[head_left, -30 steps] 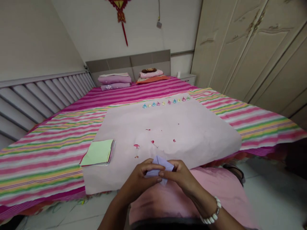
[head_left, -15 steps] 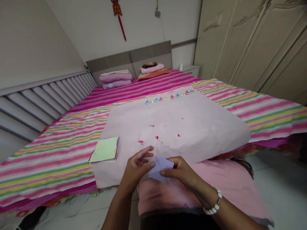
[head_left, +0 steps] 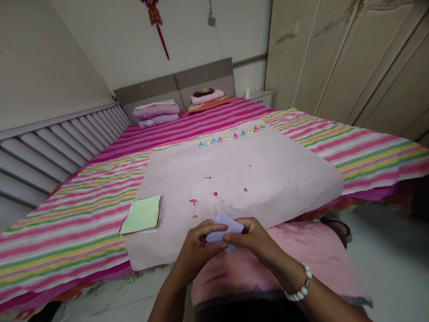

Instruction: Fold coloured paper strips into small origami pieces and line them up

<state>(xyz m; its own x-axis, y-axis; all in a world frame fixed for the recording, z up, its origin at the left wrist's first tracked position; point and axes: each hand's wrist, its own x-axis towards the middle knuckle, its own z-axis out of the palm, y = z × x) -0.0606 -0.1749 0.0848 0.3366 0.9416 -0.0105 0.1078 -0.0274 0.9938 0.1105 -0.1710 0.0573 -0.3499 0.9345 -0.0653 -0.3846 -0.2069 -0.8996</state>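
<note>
A: Biggest first, counts?
B: One bed (head_left: pixel 355 152), striped cover. One wardrobe (head_left: pixel 321 62), right. One pale sheet (head_left: pixel 281 174) spread on the bed, two piles of bedding (head_left: pixel 157 112) at the far end. One pink pillow (head_left: pixel 311 250) at the near side, right forearm blocking part.
A: Hands?
B: Two. Left hand (head_left: pixel 196 246) grasps the purple paper (head_left: pixel 223 221) at its left; right hand (head_left: pixel 253 237) pinches its right side.
A: Next?
B: One paper stack (head_left: pixel 142 214), green on top, at the sheet's left edge. Purple paper: one, folded, held between both hands by the sheet's near edge, fingers covering parts. One bracelet (head_left: pixel 303 290), right wrist.
A: Smallest?
B: Ten folded papers (head_left: pixel 227 138) in a far row: three blue, three yellow, three pink, one green. Several red marks (head_left: pixel 193 202) mid-sheet; can't tell print from scraps.
</note>
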